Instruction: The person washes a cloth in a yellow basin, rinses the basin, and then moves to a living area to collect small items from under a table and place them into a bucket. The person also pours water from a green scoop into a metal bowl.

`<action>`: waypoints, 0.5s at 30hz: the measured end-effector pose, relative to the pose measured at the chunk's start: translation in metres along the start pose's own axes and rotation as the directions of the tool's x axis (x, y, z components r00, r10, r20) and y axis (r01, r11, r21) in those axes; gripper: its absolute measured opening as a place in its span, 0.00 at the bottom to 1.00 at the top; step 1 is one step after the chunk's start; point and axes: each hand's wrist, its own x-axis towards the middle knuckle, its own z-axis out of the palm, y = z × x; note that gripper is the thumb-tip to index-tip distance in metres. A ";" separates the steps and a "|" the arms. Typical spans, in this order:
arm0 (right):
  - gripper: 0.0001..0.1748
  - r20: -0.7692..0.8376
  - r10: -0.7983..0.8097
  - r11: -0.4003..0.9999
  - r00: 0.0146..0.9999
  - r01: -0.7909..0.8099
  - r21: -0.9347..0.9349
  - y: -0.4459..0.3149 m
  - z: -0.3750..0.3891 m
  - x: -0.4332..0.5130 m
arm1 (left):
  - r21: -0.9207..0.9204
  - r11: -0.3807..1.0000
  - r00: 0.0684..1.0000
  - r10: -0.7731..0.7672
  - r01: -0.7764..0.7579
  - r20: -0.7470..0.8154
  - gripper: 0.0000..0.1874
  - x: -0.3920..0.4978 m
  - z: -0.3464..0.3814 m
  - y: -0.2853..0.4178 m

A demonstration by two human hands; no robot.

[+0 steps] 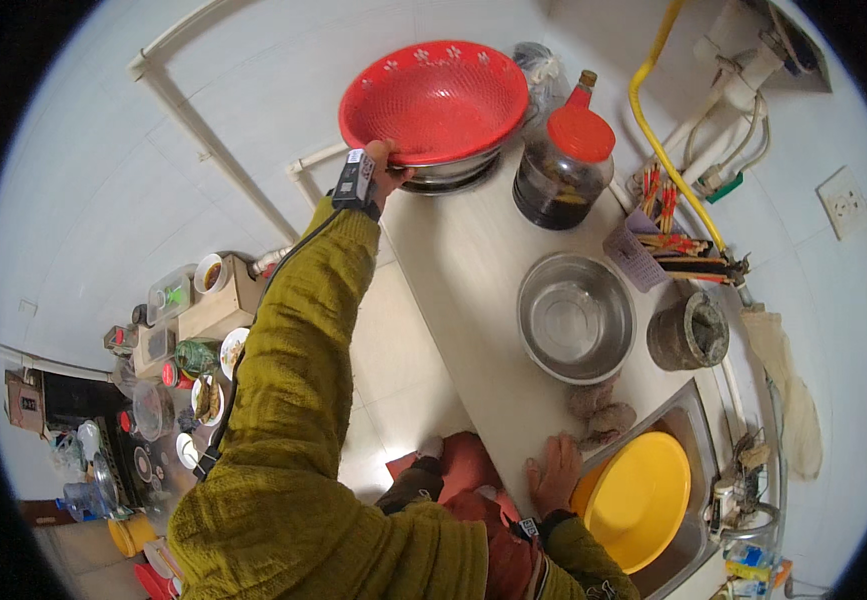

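Note:
My left hand [386,176] reaches far forward and grips the near rim of a red plastic basin [437,105] with white flower marks. That basin sits on stacked stainless steel bowls [448,174] at the counter's far end. My right hand [555,474] rests palm down on the counter [471,300], fingers slightly apart, holding nothing. Just beyond it lie several brown, earthy root tubers [607,420]. They touch or nearly touch a stainless steel basin [576,318]. To the right of my right hand, a yellow plastic basin [643,502] tilts inside the metal sink [692,431].
A jar of dark liquid [564,176] with a red lid stands near the wall. Beside it are a purple basket [636,251] of chopsticks and a stone mortar [685,334]. A yellow hose [651,124] runs along the wall. Dishes of food [208,400] stand at left.

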 end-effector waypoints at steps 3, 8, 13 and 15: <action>0.29 0.035 0.031 0.999 0.999 -0.031 0.008 0.000 -0.001 -0.001 | 0.013 0.999 0.999 -0.038 0.039 -0.036 0.11 0.003 -0.011 -0.006; 0.30 0.063 0.055 0.998 0.996 -0.056 0.013 -0.001 -0.003 0.000 | -0.007 0.998 0.996 0.058 -0.059 -0.075 0.09 0.003 -0.018 -0.007; 0.30 0.083 0.081 0.997 0.993 -0.083 0.012 -0.001 -0.004 0.001 | -0.067 0.997 0.996 0.030 -0.036 -0.090 0.10 0.002 -0.014 -0.008; 0.30 0.087 0.083 0.996 0.993 -0.085 0.018 0.001 -0.003 0.000 | -0.090 0.995 0.995 0.036 -0.044 -0.089 0.09 0.000 -0.016 -0.010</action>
